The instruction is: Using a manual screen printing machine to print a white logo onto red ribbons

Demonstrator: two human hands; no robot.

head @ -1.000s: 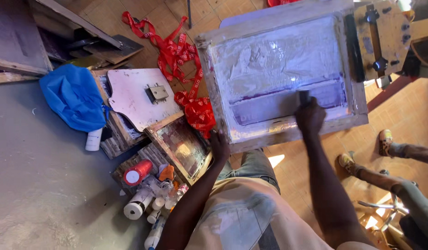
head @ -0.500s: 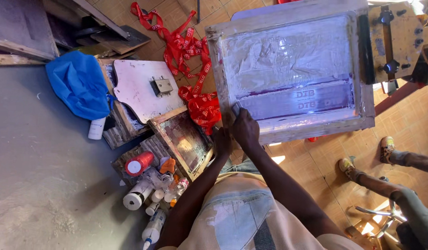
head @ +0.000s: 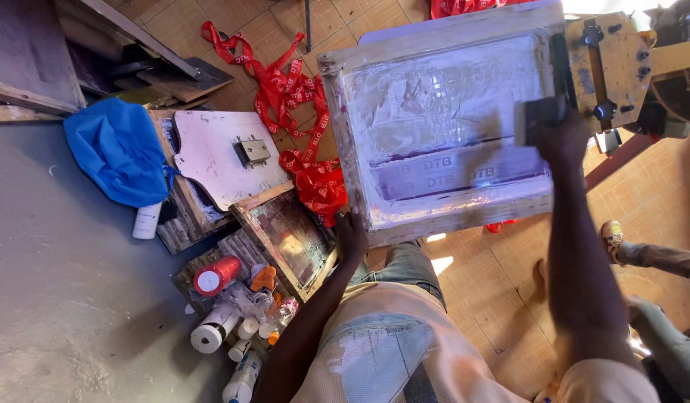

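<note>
2 hands on 1 screen frame (head: 442, 216) — left hand (head: 351, 233) at edge, right hand (head: 561, 138) w/ squeegee (head: 538, 118).

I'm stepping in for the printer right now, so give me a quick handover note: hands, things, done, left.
Left hand grips the near edge of the wooden screen frame. Right hand holds the squeegee on the mesh at the frame's far right end. Dark ink streaks lie in a band across the mesh. Red ribbons are heaped on the floor beside the frame. Whether this pass is finished, I cannot tell.

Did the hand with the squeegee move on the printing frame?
Yes. The right hand with the squeegee went from the wooden screen frame's near-left corner, beside the left hand, across to its clamp end.
</note>
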